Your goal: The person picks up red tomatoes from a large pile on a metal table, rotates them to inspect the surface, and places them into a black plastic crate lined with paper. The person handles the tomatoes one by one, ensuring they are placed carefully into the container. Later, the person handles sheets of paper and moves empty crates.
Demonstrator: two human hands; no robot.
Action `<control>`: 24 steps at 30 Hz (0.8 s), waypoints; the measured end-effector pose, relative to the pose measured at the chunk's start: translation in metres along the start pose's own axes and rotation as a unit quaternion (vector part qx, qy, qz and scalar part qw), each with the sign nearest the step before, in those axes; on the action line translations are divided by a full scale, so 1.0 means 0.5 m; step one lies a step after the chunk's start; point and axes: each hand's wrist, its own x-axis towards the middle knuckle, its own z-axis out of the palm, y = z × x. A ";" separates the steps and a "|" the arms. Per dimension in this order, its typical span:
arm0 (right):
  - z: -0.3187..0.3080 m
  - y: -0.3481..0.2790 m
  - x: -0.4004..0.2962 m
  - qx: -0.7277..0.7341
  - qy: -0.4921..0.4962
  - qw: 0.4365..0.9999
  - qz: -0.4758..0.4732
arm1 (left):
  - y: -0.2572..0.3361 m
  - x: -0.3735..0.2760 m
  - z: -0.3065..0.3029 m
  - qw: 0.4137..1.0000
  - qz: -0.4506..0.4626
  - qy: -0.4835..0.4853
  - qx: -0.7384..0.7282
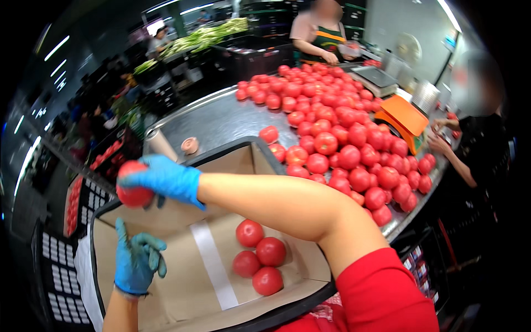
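Note:
My right hand, in a blue glove, grips a red tomato above the far left part of a paper-lined black crate. Below it my left hand, gloved in blue with darker stained fingertips, is held over the crate's left side, fingers apart and nothing in it. Several tomatoes lie grouped on the brown liner at the right, beside a white paper strip. Beyond the crate, a large heap of tomatoes covers much of the metal table.
A cardboard-coloured roll and a small roll of tape are on the table. An orange-topped scale stands at the right, near a co-worker. Another co-worker stands behind the heap. Black crates are at the left.

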 end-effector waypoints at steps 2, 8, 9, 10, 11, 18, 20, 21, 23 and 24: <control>-0.085 -0.038 0.018 0.030 0.100 0.990 -0.095 | 0.000 0.004 0.053 0.999 -0.011 0.036 0.004; -0.395 -0.034 -0.100 0.068 0.491 0.842 -0.214 | -0.020 -0.001 0.075 0.996 -0.049 0.055 0.056; -0.464 -0.006 -0.144 0.003 0.556 0.794 -0.245 | -0.022 -0.001 0.080 0.995 -0.056 0.055 0.058; -0.529 0.010 -0.200 -0.104 0.609 0.745 -0.249 | -0.023 -0.003 0.082 0.994 -0.058 0.054 0.073; -0.566 0.020 -0.252 -0.119 0.686 0.681 -0.227 | -0.024 -0.005 0.082 0.993 -0.065 0.047 0.084; -0.731 0.035 -0.670 -0.362 0.863 0.350 -0.040 | -0.043 -0.007 0.107 0.990 -0.094 0.033 0.101; -0.761 0.048 -0.736 -0.337 0.871 0.353 0.049 | -0.040 -0.010 0.113 0.991 -0.093 0.028 0.094; -0.792 0.053 -0.769 -0.366 0.843 0.358 0.165 | -0.040 -0.011 0.118 0.992 -0.091 0.033 0.087; -0.827 0.066 -0.790 -0.425 0.818 0.381 0.073 | -0.037 -0.008 0.122 0.992 -0.094 0.033 0.081; -0.830 0.054 -0.759 -0.466 0.796 0.363 0.129 | -0.035 -0.004 0.119 0.992 -0.092 0.027 0.084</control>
